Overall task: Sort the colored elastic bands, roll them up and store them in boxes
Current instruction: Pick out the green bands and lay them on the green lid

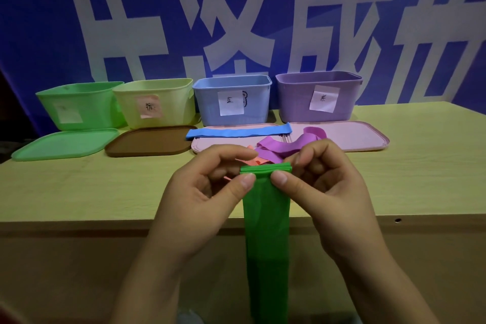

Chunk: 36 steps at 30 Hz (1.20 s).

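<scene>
A green elastic band (267, 231) hangs down past the table's front edge, its top end folded over a few turns. My left hand (207, 192) and my right hand (320, 181) pinch that folded end from either side, thumbs in front. Behind my hands lie a purple band (284, 146), a pink band (249, 158) partly hidden by my fingers, and a blue band (238, 131) stretched flat. Four open boxes stand in a row at the back: green (79, 105), yellow (155, 102), blue (232, 100) and purple (318, 96).
Lids lie in front of the boxes: a green lid (63, 143), a brown lid (147, 141) and two pink lids (349, 134). The wooden table (79, 187) ends close to me. A blue banner with white characters covers the wall.
</scene>
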Tool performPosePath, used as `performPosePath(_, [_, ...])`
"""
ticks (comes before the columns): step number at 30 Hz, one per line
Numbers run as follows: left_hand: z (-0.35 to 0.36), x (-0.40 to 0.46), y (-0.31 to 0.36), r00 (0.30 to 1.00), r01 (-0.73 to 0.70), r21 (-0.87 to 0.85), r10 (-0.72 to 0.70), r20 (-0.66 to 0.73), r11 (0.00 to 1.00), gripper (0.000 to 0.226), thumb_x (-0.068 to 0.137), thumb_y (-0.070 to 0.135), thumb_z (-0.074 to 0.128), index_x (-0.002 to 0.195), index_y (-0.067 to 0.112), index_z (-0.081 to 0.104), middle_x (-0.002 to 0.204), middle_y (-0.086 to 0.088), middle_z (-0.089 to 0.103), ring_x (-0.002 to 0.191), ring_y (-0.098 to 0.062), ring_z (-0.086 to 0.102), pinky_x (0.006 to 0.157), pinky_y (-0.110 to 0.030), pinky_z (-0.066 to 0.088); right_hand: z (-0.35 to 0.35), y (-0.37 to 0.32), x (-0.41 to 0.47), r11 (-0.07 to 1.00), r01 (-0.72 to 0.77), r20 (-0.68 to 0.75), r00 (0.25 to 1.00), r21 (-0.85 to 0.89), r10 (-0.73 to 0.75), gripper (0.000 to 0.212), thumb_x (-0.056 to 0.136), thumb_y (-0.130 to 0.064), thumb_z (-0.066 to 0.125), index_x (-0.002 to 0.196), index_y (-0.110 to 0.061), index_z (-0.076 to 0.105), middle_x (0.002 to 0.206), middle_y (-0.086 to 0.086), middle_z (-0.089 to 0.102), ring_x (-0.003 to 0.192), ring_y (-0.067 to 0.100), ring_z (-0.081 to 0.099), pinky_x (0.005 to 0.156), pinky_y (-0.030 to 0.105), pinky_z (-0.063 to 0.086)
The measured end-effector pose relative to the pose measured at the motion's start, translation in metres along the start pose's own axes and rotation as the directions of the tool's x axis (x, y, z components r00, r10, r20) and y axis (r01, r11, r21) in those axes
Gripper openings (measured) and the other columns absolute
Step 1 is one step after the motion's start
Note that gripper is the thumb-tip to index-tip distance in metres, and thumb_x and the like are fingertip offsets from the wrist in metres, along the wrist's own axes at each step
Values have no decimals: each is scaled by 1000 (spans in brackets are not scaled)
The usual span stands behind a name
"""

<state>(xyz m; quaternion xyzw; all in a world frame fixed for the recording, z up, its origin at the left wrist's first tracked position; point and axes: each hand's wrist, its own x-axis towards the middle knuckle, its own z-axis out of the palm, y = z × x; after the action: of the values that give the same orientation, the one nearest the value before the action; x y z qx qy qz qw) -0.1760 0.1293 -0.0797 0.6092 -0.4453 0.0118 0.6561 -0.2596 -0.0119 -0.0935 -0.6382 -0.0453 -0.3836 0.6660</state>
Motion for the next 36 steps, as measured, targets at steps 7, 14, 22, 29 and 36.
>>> performPosePath(7, [4,3,7,996,-88,81,89,-15,993,31,72,12,70,91,36,72,90,15,71,85,-7,65,69,-17,52,5,1,-2,989,144,37,989,-36,-142,29,69,-19,74,86,-16,52,73,-5,61,71,9,60,63,22,52])
performPosePath(14, [7,20,15,976,-157,120,172,-131,980,29,72,9,68,81,36,73,80,13,71,74,-7,64,68,-24,55,8,56,-24,983,84,166,984,-160,-57,29,75,-31,68,84,-38,41,57,-9,43,55,5,43,53,22,38])
performPosePath(22, [-24,42,33,932,-180,127,210,-297,975,27,83,-2,62,88,24,64,81,11,68,80,-2,65,68,-15,52,22,88,-34,959,34,260,965,-281,42,22,81,-40,59,86,-30,40,63,-18,40,57,2,35,54,16,29])
performPosePath(29, [-37,58,45,977,-78,130,102,-188,988,33,87,-2,56,96,28,65,76,10,68,75,-4,67,66,-17,54,39,68,-20,946,207,323,939,-248,-121,33,89,-28,57,109,-48,39,81,-25,54,66,-1,52,57,11,38])
performPosePath(36, [-37,59,48,953,-104,95,126,-276,990,25,86,-3,57,89,19,69,77,15,73,82,-3,68,70,-17,53,40,69,-8,911,273,444,889,-311,-114,24,82,-28,61,104,-36,66,90,-8,61,88,4,59,73,20,50])
